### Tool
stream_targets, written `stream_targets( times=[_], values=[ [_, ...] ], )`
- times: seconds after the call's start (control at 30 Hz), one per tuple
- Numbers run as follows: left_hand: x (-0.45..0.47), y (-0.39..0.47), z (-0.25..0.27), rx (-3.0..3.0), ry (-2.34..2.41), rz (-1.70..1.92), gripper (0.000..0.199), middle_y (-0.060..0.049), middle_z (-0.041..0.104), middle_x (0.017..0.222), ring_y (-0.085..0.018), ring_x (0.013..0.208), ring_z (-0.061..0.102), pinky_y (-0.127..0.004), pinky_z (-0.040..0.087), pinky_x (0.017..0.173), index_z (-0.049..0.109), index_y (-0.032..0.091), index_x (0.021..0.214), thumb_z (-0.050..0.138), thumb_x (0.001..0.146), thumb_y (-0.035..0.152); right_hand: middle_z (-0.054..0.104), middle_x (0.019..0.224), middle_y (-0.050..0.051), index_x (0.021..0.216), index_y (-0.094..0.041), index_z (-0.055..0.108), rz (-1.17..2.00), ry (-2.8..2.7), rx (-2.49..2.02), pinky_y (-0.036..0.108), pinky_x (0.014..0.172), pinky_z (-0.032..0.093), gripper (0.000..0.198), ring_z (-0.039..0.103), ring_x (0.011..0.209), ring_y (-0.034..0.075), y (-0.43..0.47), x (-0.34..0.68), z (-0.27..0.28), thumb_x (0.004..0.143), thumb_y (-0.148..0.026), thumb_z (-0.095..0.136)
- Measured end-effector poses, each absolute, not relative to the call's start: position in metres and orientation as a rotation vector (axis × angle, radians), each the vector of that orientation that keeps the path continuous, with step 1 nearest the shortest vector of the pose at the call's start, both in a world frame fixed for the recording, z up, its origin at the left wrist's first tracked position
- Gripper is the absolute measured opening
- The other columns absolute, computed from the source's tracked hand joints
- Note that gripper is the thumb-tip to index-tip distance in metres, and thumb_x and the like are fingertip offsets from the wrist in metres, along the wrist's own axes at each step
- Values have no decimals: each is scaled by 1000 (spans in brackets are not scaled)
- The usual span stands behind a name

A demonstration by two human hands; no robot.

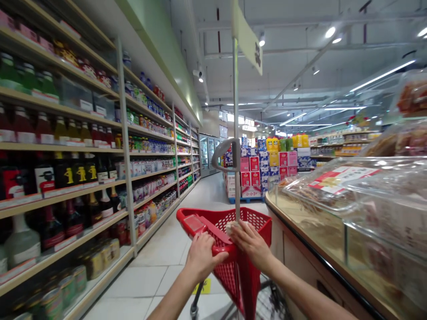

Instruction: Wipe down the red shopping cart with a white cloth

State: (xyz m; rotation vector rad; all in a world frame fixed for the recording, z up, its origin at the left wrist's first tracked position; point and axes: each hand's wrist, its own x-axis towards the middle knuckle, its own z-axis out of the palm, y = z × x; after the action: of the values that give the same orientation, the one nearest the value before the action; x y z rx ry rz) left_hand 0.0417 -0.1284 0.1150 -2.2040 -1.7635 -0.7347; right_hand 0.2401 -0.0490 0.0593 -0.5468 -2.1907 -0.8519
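Note:
Straight ahead of me stands a red plastic shopping cart (260, 222) with perforated sides. My left hand (203, 258) is closed over the near edge of its red handle, thumb stretched to the right. Against the cart's rim, by the foot of a metal pole (236, 111), my right hand (249, 243) presses a crumpled white cloth or tissue (232, 226); part of it is hidden under the fingers. A grey loop-shaped grip (227, 155) and a pale flag (247, 40) are fixed to the pole.
Shelves of bottles and cans (80, 146) line the left side of the aisle. On the right, a counter (283, 218) carries clear plastic food boxes (333, 182). Stacked drink cartons (250, 173) stand ahead, with glass-door coolers (207, 151) farther back.

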Motion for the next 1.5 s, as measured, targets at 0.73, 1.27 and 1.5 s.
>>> stream_targets(
  times=[0.73,1.27,1.5],
  values=[
    [72,-107,91,-2096,-1669,-738,52,-12,44,129,-24,121,36,-46,27,101,43,13,122,36,81,45,63,104,4,97,-19,63,444,-1777,-898,34,89,42,43,56,99,18,-74,278,100,66,-7,35],
    [75,-106,111,-2098,-1898,-1271,45,-11,46,127,-21,121,36,-48,15,105,45,14,119,29,84,37,61,107,9,108,-16,56,400,-1868,-946,31,88,39,43,54,103,20,-91,224,125,68,-10,39],
    [108,-91,121,-2385,-1585,-1230,35,-7,61,100,-19,101,52,-37,38,91,58,18,93,29,84,35,52,120,12,126,-11,38,587,-1460,-907,36,88,40,56,53,104,20,-66,202,98,70,-15,35]
  ],
)
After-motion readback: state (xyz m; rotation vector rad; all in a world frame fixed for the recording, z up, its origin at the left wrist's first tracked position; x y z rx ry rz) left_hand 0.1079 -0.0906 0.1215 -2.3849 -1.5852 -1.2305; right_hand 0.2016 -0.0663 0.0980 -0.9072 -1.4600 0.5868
